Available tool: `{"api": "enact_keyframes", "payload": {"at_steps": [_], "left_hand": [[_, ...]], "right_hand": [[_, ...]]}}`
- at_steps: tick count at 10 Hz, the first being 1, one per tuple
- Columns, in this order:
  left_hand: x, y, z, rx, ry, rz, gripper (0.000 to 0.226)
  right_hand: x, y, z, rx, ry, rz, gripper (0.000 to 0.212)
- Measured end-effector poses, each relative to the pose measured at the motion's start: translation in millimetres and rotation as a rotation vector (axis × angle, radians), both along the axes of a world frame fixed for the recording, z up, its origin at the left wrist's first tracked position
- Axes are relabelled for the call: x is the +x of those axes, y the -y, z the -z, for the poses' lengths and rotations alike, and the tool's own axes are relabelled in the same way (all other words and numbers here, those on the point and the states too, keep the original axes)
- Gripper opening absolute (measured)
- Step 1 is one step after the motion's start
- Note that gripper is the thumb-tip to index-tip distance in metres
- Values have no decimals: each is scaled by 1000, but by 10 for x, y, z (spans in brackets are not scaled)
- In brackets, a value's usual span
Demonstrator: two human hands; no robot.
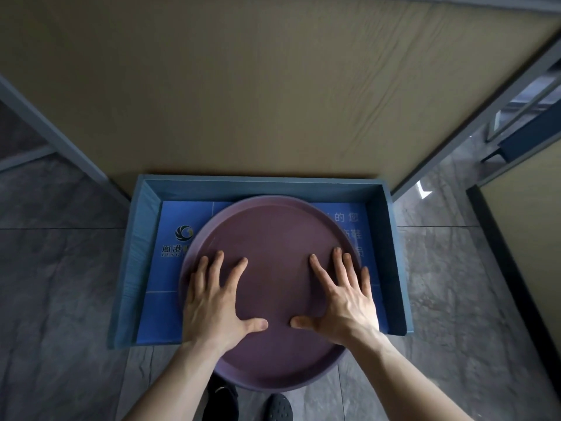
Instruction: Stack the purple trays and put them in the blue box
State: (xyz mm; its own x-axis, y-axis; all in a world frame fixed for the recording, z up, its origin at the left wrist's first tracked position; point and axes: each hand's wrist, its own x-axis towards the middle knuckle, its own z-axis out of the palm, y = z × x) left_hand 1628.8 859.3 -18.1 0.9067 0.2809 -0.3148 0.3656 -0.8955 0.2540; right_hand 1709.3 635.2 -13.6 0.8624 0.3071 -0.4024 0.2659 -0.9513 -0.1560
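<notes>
Both palms flat, left hand (212, 302) and right hand (343, 299), grip wide, gripping nothing: pressing tray (273, 238) down so it seats in box (142, 238).

Logo: we see a round swirl emblem on the blue box (391, 256) floor liner, left of the purple tray (273, 238).
Under logo: we read 鳳港, rest hidden by tray.
Right side: we catch 的您; lower characters too cut off.
</notes>
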Motion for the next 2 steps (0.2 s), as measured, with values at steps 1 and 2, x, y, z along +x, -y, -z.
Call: {"api": "enact_keyframes", "payload": {"at_steps": [1, 2], "left_hand": [[41, 9, -104, 4, -47, 15, 127], [20, -29, -237, 52, -80, 95, 122]], "right_hand": [[-7, -54, -105, -58, -2, -14, 129], [-45, -65, -228, -99, 13, -30, 127]]}}
